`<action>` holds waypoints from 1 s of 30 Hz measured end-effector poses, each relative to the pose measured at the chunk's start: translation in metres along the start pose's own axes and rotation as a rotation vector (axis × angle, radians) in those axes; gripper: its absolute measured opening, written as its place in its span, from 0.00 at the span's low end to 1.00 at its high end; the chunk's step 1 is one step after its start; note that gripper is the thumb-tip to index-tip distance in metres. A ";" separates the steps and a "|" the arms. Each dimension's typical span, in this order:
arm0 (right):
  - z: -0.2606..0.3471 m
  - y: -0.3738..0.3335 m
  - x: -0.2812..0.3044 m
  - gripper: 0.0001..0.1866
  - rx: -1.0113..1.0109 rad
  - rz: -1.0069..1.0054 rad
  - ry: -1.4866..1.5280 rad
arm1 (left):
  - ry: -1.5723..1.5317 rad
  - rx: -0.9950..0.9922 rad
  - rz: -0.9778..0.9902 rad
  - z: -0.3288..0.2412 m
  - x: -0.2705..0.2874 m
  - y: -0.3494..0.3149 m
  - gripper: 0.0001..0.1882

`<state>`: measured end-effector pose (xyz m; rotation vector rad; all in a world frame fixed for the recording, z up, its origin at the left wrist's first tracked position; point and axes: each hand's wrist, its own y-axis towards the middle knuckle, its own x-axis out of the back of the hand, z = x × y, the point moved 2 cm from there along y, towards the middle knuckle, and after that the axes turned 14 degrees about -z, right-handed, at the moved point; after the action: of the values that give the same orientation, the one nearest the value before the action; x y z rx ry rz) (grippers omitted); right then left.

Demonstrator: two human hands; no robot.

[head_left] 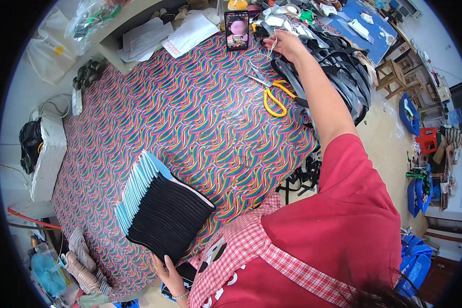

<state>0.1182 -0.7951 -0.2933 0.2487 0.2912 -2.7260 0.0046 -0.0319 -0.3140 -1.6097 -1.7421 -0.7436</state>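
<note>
At the far right of the table, my right hand (288, 46) has its fingers closed on a thin white cord (262, 62), which hangs in loops below them. Yellow-handled scissors (275, 102) lie just below the cord with their blades apart. Beside my right forearm is a heap of black and grey straps (346, 72). My left hand (169, 277) is at the near edge, fingers apart, by the lower end of a fanned stack of black pieces (167, 215) with light blue ends. Whether its fingertips press on the stack I cannot tell.
A phone (237, 31) stands upright at the table's far edge, near white papers (192, 35). A brightly patterned cloth (190, 118) covers the table. A white foam box (50, 154) sits at the left edge. Wooden stools (392, 77) and blue baskets (409, 115) are on the floor at right.
</note>
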 end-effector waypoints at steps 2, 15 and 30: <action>0.007 0.018 0.009 0.13 -0.035 0.074 0.078 | 0.031 -0.065 -0.019 0.004 0.000 0.000 0.26; -0.045 -0.395 -0.144 0.15 0.504 1.437 -0.396 | -0.294 -0.021 -0.023 -0.040 0.019 -0.014 0.40; -0.089 -0.523 -0.084 0.18 -0.041 1.887 -0.156 | -0.891 0.421 -0.541 0.041 -0.028 -0.021 0.16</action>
<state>0.0006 -0.2716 -0.2739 0.1389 -0.0143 -0.8577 -0.0189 -0.0204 -0.3613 -1.2358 -2.7887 0.2109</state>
